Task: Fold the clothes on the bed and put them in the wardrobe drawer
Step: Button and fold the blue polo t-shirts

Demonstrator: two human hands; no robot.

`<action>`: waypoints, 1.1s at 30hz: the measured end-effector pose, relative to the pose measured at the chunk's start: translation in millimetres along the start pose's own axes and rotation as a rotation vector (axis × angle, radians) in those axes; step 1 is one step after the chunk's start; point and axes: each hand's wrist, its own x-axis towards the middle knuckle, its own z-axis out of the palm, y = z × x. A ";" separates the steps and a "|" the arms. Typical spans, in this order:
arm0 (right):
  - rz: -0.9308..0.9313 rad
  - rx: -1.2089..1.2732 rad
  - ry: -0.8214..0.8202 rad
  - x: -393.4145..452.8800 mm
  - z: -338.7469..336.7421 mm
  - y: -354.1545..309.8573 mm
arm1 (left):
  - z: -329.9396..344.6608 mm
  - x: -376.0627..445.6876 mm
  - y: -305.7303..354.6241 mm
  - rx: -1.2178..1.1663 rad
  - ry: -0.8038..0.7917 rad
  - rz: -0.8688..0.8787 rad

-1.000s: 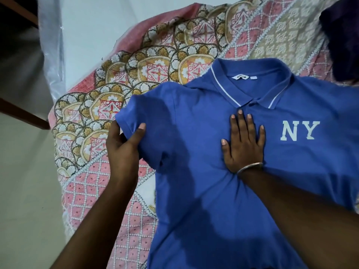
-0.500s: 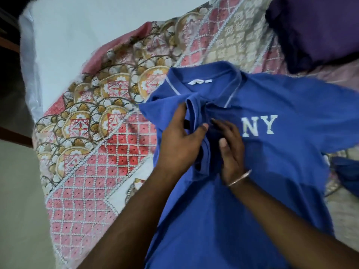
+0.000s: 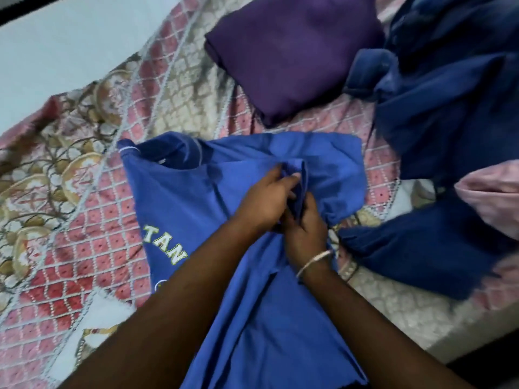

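Apparently both hands [image 3: 283,209] (blurred) on the blue shirt's [image 3: 252,304] bunched fold.

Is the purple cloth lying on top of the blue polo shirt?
No, the purple cloth lies apart on the bedspread, beyond the blue polo shirt that both hands hold.

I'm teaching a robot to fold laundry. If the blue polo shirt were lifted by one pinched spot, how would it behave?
Probably floppy: the blue polo shirt bunches into soft creases where the left hand and right hand pinch it. Likely light, since thin fabric drapes over the bedspread. It would sag and unfold rather than hold shape.
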 end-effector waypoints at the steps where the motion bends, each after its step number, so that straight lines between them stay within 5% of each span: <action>1: 0.034 -0.054 0.026 6.8 -3.2 2.1 | 0.9 6.3 -1.5 0.015 -0.005 -0.008; 5: 0.081 -0.188 0.163 21.5 -11.1 2.6 | -24.8 23.8 -16.9 0.720 0.314 0.333; 8: 0.067 -0.199 0.219 19.0 -12.0 -7.2 | -51.7 26.3 -19.7 1.099 0.450 0.259; 15: -0.058 -0.317 0.238 36.1 -33.8 -20.7 | -77.8 26.5 -17.6 1.096 0.283 0.280; 21: -0.121 -0.375 0.299 53.0 -56.3 -21.0 | -58.7 36.4 12.6 0.928 0.457 0.538; 33: -0.121 -0.699 0.415 81.8 -74.0 1.3 | -6.2 93.0 18.7 1.056 0.537 0.423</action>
